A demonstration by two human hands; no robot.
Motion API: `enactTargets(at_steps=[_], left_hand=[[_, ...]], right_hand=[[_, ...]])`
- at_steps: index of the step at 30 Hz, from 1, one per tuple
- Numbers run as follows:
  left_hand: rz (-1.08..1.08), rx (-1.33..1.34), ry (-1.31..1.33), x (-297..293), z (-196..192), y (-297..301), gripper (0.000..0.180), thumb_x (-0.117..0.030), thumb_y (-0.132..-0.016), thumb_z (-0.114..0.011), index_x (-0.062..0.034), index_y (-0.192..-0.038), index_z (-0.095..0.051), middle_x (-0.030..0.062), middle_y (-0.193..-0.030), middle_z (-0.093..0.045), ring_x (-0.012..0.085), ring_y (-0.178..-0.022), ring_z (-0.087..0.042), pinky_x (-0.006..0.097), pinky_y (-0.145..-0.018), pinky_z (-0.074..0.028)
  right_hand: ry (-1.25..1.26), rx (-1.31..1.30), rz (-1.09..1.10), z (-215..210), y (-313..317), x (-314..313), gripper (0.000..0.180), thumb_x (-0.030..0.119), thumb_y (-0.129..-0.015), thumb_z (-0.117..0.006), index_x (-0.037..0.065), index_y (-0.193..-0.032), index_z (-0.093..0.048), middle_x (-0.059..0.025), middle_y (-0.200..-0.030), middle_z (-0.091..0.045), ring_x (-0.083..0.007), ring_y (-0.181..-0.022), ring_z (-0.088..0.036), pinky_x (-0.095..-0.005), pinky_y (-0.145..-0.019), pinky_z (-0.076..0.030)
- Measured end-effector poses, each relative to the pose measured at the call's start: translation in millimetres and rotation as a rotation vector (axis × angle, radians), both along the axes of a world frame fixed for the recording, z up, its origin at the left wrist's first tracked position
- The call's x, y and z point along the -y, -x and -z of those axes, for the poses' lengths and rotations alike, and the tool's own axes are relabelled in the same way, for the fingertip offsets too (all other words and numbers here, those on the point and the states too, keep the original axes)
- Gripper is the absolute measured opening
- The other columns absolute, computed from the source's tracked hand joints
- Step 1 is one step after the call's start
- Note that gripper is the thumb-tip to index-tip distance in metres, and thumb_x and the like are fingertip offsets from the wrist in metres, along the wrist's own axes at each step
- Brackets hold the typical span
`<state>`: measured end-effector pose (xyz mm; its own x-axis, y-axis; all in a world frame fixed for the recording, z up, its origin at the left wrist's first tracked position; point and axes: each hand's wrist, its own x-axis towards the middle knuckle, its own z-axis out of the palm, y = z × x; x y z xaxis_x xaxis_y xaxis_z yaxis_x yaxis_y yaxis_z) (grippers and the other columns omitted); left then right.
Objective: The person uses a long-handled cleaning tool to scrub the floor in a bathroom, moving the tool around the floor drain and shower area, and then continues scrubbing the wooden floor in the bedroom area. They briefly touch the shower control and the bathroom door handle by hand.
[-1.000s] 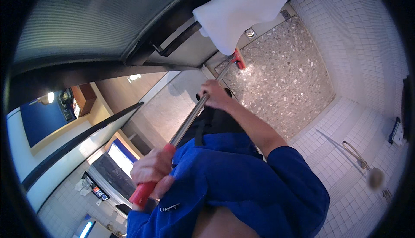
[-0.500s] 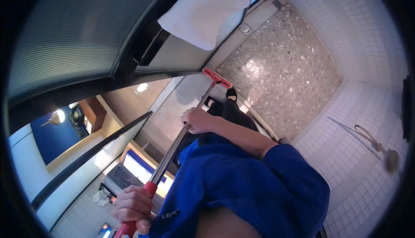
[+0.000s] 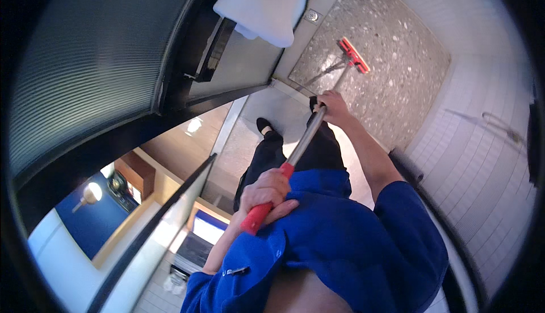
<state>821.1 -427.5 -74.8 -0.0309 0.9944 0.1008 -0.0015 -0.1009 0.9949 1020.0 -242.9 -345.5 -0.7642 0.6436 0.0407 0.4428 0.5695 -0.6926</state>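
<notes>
The head view looks down into a shower stall with a speckled grey pebble-pattern shower floor (image 3: 392, 57), bounded on the right by a white tiled wall (image 3: 482, 165) and on the left by a dark-framed ribbed glass shower door (image 3: 96, 69). A white folded towel (image 3: 267, 0) hangs over the door's top edge, which keeps it off the stall floor. A small round metal drain (image 3: 312, 15) sits near the floor's far left edge.

The long floor squeegee with a metal pole and red grip (image 3: 301, 142) runs from the person's chest down to the floor, its red flat head (image 3: 353, 55) resting near the middle of the far part of the floor. The slant lets the person reach across the stall while standing at its threshold.

The right hand (image 3: 335, 107) is wrapped around the metal pole lower down, steering it. The left hand (image 3: 265, 191) has its fingers closed on the red grip near the top end, close against the blue fleece jacket (image 3: 340, 245), which steadies the upper end.
</notes>
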Motion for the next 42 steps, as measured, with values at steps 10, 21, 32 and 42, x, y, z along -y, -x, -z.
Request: enactTargets(at_steps=[10, 21, 32, 42], left_hand=[[-0.197, -0.137, -0.061, 87, -98, 118, 0.035, -0.031, -0.082, -0.071, -0.01, -0.06, -0.052, 0.0026, -0.053, -0.055, 0.0174, -0.05, -0.057, 0.037, -0.066, -0.05], [-0.289, 0.095, -0.032, 67, -105, 176, 0.03, -0.025, -0.096, -0.049, -0.0178, -0.067, -0.044, 0.0022, -0.059, -0.051, 0.0111, -0.052, -0.045, 0.035, -0.071, -0.045], [-0.433, 0.512, 0.302, 37, 29, 163, 0.034, -0.016, -0.097, -0.046, -0.0138, -0.066, -0.032, 0.0022, -0.063, -0.035, 0.0171, -0.065, -0.037, 0.037, -0.083, -0.038], [-0.393, 0.46, 0.26, 45, 35, 225, 0.033, -0.013, -0.096, -0.043, -0.0143, -0.064, -0.035, 0.0015, -0.062, -0.036, 0.0165, -0.066, -0.039, 0.038, -0.083, -0.038]], right_hand=[[0.2, -0.261, 0.257, -61, 169, 158, 0.014, 0.019, -0.069, -0.068, 0.012, -0.074, -0.057, -0.0095, -0.072, -0.058, -0.0329, -0.077, -0.057, -0.0431, -0.075, -0.044], [0.367, 0.215, -0.097, -112, 154, 140, 0.012, 0.021, -0.072, -0.061, 0.011, -0.079, -0.06, -0.0137, -0.076, -0.063, -0.0348, -0.079, -0.062, -0.0473, -0.073, -0.046], [0.5, 0.372, -0.089, -16, 95, 129, 0.018, 0.024, -0.074, -0.059, 0.01, -0.083, -0.068, -0.0143, -0.08, -0.066, -0.0342, -0.081, -0.064, -0.0478, -0.07, -0.05], [0.419, 0.27, -0.069, 21, 169, 142, 0.012, 0.022, -0.075, -0.057, 0.014, -0.077, -0.065, -0.0149, -0.07, -0.064, -0.0371, -0.072, -0.063, -0.0497, -0.062, -0.048]])
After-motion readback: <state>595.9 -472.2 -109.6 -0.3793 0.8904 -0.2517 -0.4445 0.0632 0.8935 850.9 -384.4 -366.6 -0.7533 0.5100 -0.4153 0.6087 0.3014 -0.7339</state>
